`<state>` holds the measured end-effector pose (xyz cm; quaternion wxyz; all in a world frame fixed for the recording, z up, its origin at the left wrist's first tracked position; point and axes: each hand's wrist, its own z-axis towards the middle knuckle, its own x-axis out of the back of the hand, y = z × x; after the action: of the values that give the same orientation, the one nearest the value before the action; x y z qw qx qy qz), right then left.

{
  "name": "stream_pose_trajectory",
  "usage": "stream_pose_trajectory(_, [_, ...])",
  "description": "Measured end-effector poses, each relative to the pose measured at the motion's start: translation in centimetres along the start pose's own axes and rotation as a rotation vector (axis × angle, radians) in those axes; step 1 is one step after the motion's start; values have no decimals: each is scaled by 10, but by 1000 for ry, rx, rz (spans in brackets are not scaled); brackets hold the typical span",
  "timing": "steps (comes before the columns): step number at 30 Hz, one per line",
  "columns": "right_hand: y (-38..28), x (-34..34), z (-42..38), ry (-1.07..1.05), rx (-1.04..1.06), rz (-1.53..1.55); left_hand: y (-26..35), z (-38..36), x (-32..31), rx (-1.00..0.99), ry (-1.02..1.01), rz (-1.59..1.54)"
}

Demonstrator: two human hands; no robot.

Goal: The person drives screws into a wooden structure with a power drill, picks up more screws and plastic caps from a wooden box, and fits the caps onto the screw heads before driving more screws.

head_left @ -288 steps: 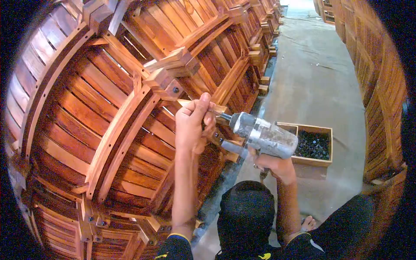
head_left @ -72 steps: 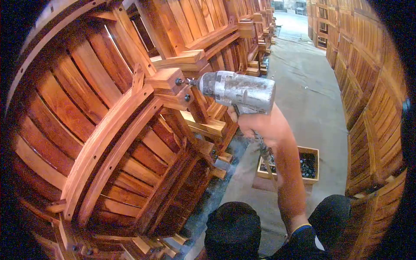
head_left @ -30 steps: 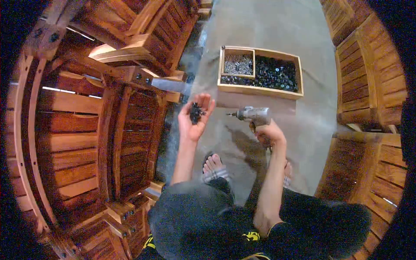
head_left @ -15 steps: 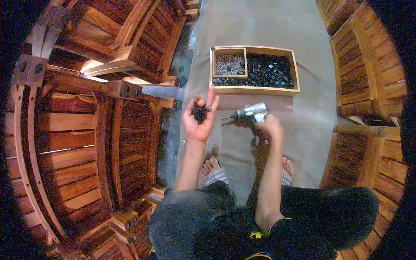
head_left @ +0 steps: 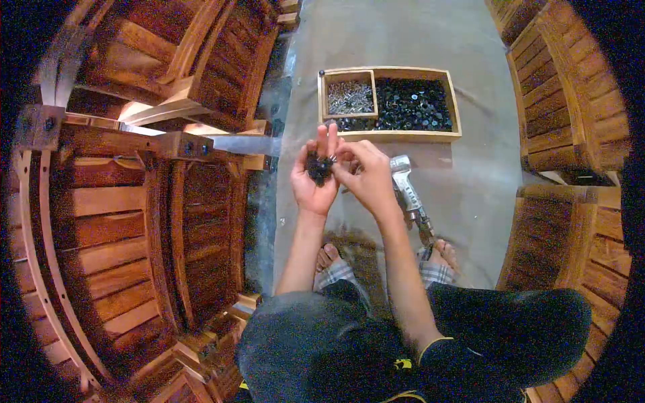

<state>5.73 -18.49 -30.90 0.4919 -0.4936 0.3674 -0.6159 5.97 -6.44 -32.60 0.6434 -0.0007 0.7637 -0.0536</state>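
Observation:
My left hand (head_left: 314, 185) is palm up and cupped around a small heap of black fasteners (head_left: 320, 167), with two fingers stretched out. My right hand (head_left: 367, 176) reaches across to it, its thumb and fingertips pinched at the right edge of the heap. Whatever those fingertips hold is too small to make out. Below and right of my right hand, a silver pistol-grip power driver (head_left: 406, 187) rests on the floor, its front end hidden behind the hand. Just beyond my hands stands a shallow wooden box (head_left: 416, 136) of black round-headed fasteners (head_left: 416, 107).
A smaller wooden tray (head_left: 375, 94) inside the box holds silver screws (head_left: 349, 99). Slatted wooden furniture (head_left: 111, 235) lines the left side, and more wooden panels (head_left: 561, 101) stand at right. My bare feet (head_left: 443, 254) are on the grey floor (head_left: 470, 174).
My right hand has let go of the driver, now down on the floor, and moved left to the fasteners in my left palm. My left hand stays cupped around them.

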Motion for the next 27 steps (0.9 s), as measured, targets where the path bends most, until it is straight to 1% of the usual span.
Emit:
stream_pose_trajectory(2, [0,0,2,43,56,-65,-1,1,1,21,1,-3])
stream_pose_trajectory(5, [2,-1,0,0,78,-135,-3,3,2,64,-8,17])
stream_pose_trajectory(7, [3,-3,0,10,84,-141,-4,6,6,83,-54,46])
stream_pose_trajectory(9, [5,-6,-1,19,90,-148,-3,8,8,81,-50,40])
stream_pose_trajectory(12, [5,-8,-1,45,69,-192,-4,13,11,79,-45,28])
stream_pose_trajectory(14, [4,-10,-1,99,5,-139,-4,15,15,74,-46,15])
stream_pose_trajectory(15, [3,-11,-1,97,5,-143,-4,15,16,74,-53,-10])
stream_pose_trajectory(17, [1,-11,-1,120,-15,-189,-4,17,18,73,-61,-41])
stream_pose_trajectory(20, [5,-14,-1,114,-21,-252,-5,20,23,81,-62,-66])
stream_pose_trajectory(22, [9,-17,-1,128,-46,-283,-6,20,25,63,-5,-50])
stream_pose_trajectory(27, [19,-22,-4,124,-67,-331,-5,22,32,46,-20,-34])
